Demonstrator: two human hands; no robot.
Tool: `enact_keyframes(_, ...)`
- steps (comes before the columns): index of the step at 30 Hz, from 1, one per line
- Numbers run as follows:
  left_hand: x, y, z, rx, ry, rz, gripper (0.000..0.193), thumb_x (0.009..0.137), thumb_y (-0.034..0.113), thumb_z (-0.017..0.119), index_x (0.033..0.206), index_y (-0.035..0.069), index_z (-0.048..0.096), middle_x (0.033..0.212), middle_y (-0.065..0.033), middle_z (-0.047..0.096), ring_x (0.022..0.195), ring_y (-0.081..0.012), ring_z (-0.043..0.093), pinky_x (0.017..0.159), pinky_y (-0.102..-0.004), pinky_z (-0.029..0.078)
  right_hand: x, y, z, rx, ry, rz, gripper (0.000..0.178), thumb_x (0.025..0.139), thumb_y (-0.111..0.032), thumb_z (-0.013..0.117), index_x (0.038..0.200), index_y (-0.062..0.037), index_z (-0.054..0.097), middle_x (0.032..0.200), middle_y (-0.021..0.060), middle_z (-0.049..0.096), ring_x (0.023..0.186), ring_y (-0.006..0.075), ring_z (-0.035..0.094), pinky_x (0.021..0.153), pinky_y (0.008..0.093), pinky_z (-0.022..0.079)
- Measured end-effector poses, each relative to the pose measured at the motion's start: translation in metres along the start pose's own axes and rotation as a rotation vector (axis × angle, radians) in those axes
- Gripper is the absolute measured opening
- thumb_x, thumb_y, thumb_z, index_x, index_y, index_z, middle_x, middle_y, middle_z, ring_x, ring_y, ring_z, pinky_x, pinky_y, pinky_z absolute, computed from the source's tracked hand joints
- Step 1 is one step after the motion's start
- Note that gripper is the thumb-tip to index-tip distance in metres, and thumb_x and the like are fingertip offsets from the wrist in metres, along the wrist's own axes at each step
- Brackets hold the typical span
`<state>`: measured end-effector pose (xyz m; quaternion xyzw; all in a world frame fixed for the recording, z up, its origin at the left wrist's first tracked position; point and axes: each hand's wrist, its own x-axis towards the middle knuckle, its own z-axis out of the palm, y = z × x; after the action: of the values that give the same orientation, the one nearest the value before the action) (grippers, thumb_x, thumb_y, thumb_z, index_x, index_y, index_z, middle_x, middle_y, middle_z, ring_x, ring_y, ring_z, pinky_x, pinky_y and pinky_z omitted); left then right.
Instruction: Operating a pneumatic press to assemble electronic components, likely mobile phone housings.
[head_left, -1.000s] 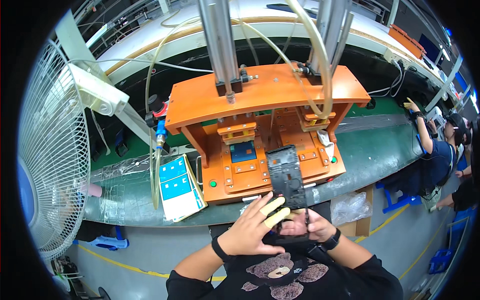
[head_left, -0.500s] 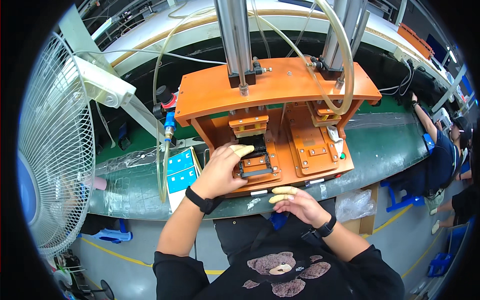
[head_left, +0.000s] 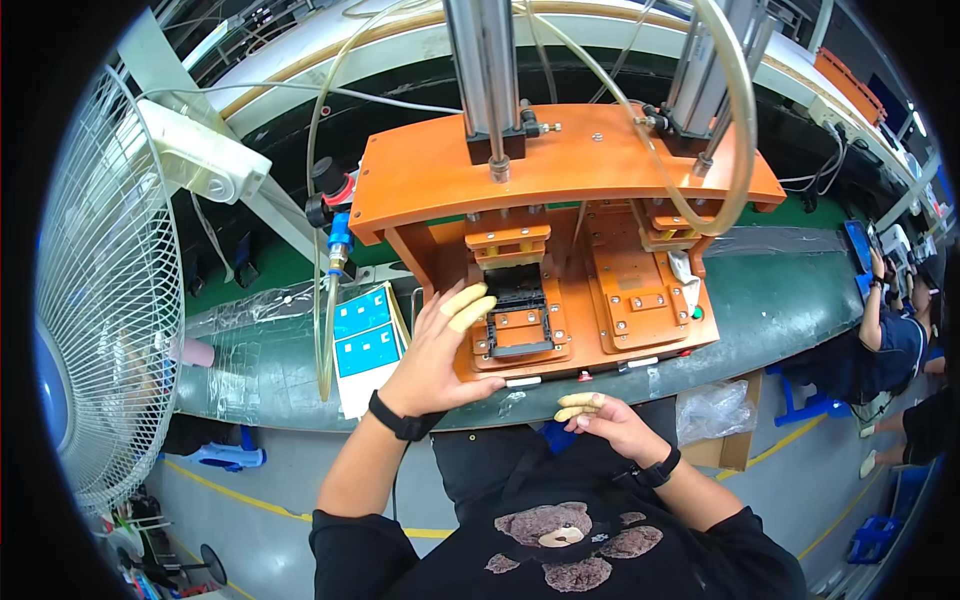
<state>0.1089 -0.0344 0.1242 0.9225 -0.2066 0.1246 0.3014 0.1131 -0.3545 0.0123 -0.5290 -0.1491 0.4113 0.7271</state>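
Note:
A black plastic frame [head_left: 519,350] lies in the left fixture of an orange two-station press [head_left: 560,170]. Beside its left edge is my left hand [head_left: 432,350], fingers spread, with pale finger cots on two fingers. The left thumb points at the front edge of the press base; I cannot tell whether it touches. Lower right, in front of the press, my right hand [head_left: 615,425] hangs with two cot-covered fingers reaching leftward and the thumb below them. Nothing shows in either hand. The right fixture [head_left: 640,303] holds no black frame.
Blue-and-white sheets [head_left: 362,335] lie left of the press, near a pressure regulator [head_left: 330,190] and clear hoses. A large fan [head_left: 120,290] stands far left. A carton with clear plastic [head_left: 715,412] sits on the right. Further right, a co-worker [head_left: 890,320] sits at the bench.
My left hand has drawn back left from the black frame, its fingers opening out. My right hand has shifted slightly right and down. The co-worker's arm has moved.

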Motion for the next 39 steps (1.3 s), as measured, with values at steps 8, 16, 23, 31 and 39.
enact_keyframes(8,-0.077,-0.021,0.028,0.26,0.197,-0.116,0.069,0.07,0.036,0.08,0.128,0.007,0.057,0.13,-0.0128,0.058,0.129,-0.0355,0.048,0.109,-0.0519,0.032,0.009,0.009,0.001,-0.023,-0.053,0.053,0.036,0.097,-0.004,0.056,0.133,0.0,0.053,0.12,0.0086,0.065,0.112,0.0139,0.06,0.099,0.0294,0.047)
enact_keyframes(16,-0.107,-0.063,0.019,-0.14,0.379,-0.407,0.054,0.083,0.02,0.07,0.131,0.002,0.054,0.135,-0.0198,0.054,0.131,-0.0397,0.045,0.11,-0.0465,0.035,0.04,0.02,0.032,-0.175,-0.19,0.061,0.037,0.095,-0.008,0.062,0.132,-0.0041,0.056,0.116,0.0049,0.066,0.099,0.0088,0.06,0.088,0.0249,0.049)
enact_keyframes(23,-0.12,-0.09,0.025,0.407,0.12,-0.719,0.051,0.082,0.029,0.074,0.127,0.008,0.061,0.137,-0.021,0.055,0.133,-0.0436,0.043,0.11,-0.0523,0.034,0.086,0.008,0.092,-0.659,-0.433,-0.142,0.043,0.091,-0.021,0.068,0.129,-0.0044,0.058,0.111,0.0094,0.065,0.093,0.0176,0.061,0.086,0.0303,0.051)
enact_keyframes(31,-0.126,-0.075,0.041,0.327,0.187,-0.703,0.051,0.079,0.035,0.077,0.122,0.01,0.065,0.138,-0.0167,0.056,0.135,-0.042,0.041,0.109,-0.0608,0.028,0.136,0.026,0.129,-0.868,-0.44,-0.423,0.045,0.089,-0.025,0.063,0.128,-0.0043,0.056,0.131,0.0185,0.052,0.117,0.0359,0.052,0.104,0.0435,0.041)
enact_keyframes(39,-0.136,-0.071,0.044,0.233,0.217,-0.687,0.053,0.078,0.03,0.079,0.125,0.011,0.064,0.142,-0.0157,0.053,0.139,-0.0425,0.035,0.113,-0.0596,0.021,0.139,0.035,0.13,-1.096,-0.422,-0.53,0.041,0.086,-0.022,0.064,0.123,-0.0051,0.06,0.126,0.0171,0.054,0.112,0.0355,0.054,0.099,0.0444,0.044)
